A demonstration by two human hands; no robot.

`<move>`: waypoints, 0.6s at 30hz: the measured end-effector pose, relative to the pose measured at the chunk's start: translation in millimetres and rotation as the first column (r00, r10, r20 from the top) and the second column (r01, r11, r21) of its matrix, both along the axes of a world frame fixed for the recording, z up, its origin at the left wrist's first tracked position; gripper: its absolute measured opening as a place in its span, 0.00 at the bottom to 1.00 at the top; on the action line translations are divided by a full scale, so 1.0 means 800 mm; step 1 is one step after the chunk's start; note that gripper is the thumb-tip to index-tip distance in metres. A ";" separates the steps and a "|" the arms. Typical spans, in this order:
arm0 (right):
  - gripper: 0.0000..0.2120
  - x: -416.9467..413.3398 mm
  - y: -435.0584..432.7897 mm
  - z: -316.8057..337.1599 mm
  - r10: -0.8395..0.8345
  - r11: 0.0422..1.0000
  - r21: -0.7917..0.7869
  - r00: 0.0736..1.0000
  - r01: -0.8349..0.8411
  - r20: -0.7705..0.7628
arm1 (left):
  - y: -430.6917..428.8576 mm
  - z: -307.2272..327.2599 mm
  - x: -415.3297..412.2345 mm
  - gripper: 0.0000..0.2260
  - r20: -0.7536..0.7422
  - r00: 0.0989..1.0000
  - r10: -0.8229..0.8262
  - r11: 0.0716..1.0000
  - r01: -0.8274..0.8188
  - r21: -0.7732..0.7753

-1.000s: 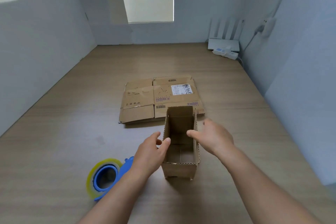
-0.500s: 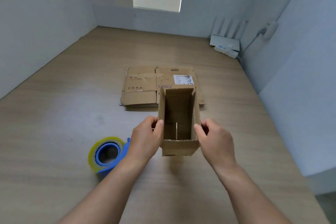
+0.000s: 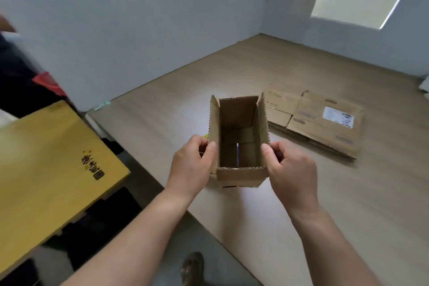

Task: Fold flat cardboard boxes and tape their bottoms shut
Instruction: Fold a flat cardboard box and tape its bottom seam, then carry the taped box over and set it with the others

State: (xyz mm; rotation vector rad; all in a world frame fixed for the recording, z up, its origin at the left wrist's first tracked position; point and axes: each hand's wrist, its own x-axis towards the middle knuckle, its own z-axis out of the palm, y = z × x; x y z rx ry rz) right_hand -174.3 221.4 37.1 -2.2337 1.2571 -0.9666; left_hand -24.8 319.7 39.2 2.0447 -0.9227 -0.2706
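A small brown cardboard box is held up above the wooden table, its open top facing me and its top flaps upright. My left hand grips its left wall, thumb over the rim. My right hand grips its right wall the same way. Inside, the bottom flaps meet along a seam with a thin blue gap. A stack of flat cardboard boxes with a white label lies on the table behind and to the right. The tape dispenser is hidden; only a sliver of yellow shows by my left hand.
White partition boards wall the table's far and left sides. A yellow carton with black print sits off the table's left edge, dark objects beyond it. A shoe shows on the floor below the table edge.
Both hands have lifted the box off the table. My view has swung left, bringing the yellow carton and the table's left edge into sight; the tape dispenser has dropped out of view behind the box and my left hand.
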 end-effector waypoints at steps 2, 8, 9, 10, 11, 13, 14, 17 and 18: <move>0.10 0.013 0.019 0.000 0.098 0.995 0.015 0.995 -0.099 0.032 | 0.036 0.003 0.002 0.09 0.049 0.995 0.092 0.995 -0.093 0.033; 0.09 0.059 0.083 -0.005 0.368 0.927 0.070 0.929 -0.369 0.026 | 0.136 0.002 0.012 0.09 0.209 0.911 0.354 0.919 -0.381 0.105; 0.09 0.067 0.093 -0.006 0.405 0.911 0.081 0.914 -0.405 0.019 | 0.151 0.000 0.014 0.09 0.221 0.894 0.389 0.901 -0.419 0.109; 0.09 0.074 0.102 -0.007 0.433 0.897 0.096 0.901 -0.432 0.012 | 0.165 -0.002 0.016 0.08 0.229 0.878 0.421 0.885 -0.453 0.110; 0.09 0.080 0.112 -0.009 0.460 0.883 0.108 0.888 -0.457 0.004 | 0.179 -0.005 0.018 0.08 0.234 0.861 0.451 0.868 -0.484 0.108; 0.10 0.092 0.132 -0.011 0.511 0.854 0.114 0.860 -0.507 -0.004 | 0.207 -0.010 0.022 0.09 0.235 0.834 0.500 0.841 -0.532 0.100; 0.10 0.098 0.142 -0.012 0.533 0.840 0.115 0.846 -0.529 -0.005 | 0.220 -0.013 0.025 0.09 0.230 0.823 0.520 0.829 -0.551 0.097; 0.10 0.119 0.171 -0.015 0.613 0.780 0.162 0.790 -0.604 -0.007 | 0.258 -0.020 0.034 0.09 0.209 0.792 0.574 0.796 -0.599 0.084; 0.09 0.127 0.182 -0.016 0.638 0.757 0.182 0.770 -0.628 0.002 | 0.271 -0.022 0.039 0.09 0.204 0.780 0.592 0.785 -0.615 0.076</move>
